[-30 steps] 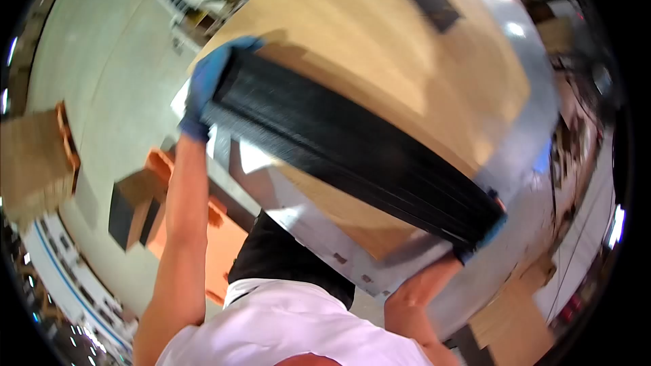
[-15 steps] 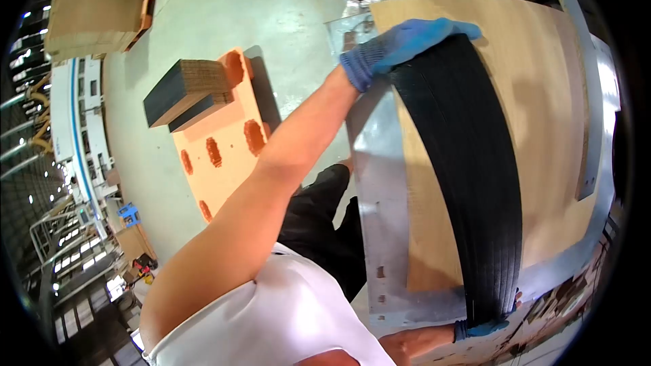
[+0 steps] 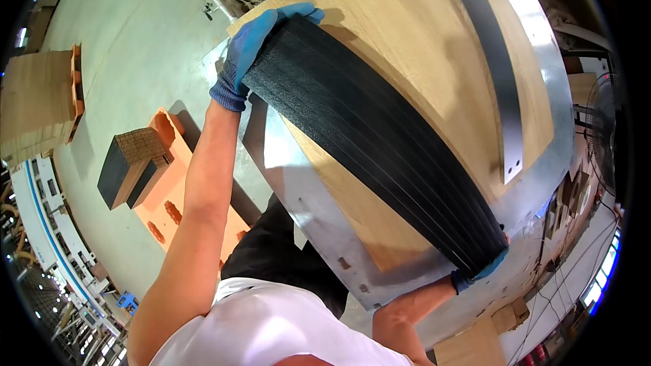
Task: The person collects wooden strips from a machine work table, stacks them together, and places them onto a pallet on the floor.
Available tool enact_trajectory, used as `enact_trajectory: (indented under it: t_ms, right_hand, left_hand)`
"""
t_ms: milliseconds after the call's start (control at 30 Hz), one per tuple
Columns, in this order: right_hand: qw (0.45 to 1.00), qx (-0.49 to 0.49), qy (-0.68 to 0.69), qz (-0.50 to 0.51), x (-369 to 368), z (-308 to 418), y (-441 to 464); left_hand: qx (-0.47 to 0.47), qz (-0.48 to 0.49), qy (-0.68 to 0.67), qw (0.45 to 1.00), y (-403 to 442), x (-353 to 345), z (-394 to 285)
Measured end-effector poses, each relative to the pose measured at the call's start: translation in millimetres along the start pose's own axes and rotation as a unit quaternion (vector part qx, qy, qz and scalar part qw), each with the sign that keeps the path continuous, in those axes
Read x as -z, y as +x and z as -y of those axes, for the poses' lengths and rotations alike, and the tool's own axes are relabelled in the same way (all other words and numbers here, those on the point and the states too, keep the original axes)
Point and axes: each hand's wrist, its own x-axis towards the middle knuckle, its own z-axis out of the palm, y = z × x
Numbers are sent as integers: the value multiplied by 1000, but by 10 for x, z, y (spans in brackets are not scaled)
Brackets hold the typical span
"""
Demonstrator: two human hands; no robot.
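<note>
A stack of long black strips (image 3: 366, 129) lies diagonally over a light wooden board (image 3: 400, 34), with lines showing between the strips. Both my hands wear blue gloves. My left hand (image 3: 261, 44) wraps the stack's far left end, its fingers reaching over the top edge. At the lower right end, my right hand (image 3: 485, 271) grips the stack from the outer side; its fingers are partly hidden behind the strips. Beneath the board is a metal tabletop (image 3: 325, 227). I cannot tell whether the stack rests fully on the board or is slightly raised.
A grey metal bar (image 3: 498, 74) with two holes lies on the board's far side. Left on the floor, an orange pallet (image 3: 180, 169) carries dark-faced blocks (image 3: 129, 163). Farther left stands another stack of boards (image 3: 37, 102). A fan (image 3: 600, 125) is at the right.
The view has turned, so the table, stack and both hands appear shifted left and the stack lies more diagonally. Both hands keep their hold on its ends.
</note>
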Motion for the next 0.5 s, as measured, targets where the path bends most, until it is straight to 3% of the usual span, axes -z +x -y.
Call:
enact_trajectory:
  t_ms: [100, 233, 367, 433, 500]
  right_hand:
    - [998, 0, 56, -27, -25, 20, -11]
    - [995, -77, 64, -23, 253, -157, 46]
    - [999, -32, -2, 33, 419, -182, -255]
    - [991, -104, 72, 44, 456, -72, -299]
    - [932, -286, 215, 53, 500, 218, -338]
  left_hand:
    - [-37, -2, 19, 999, -66, 30, 49]
    - [-53, -40, 40, 997, -365, -39, -150]
    - [23, -129, -30, 991, -1039, -56, -490]
    - [39, -160, 25, 986, -1481, 72, -575]
    - [49, -180, 118, 975, -1999, 204, -700]
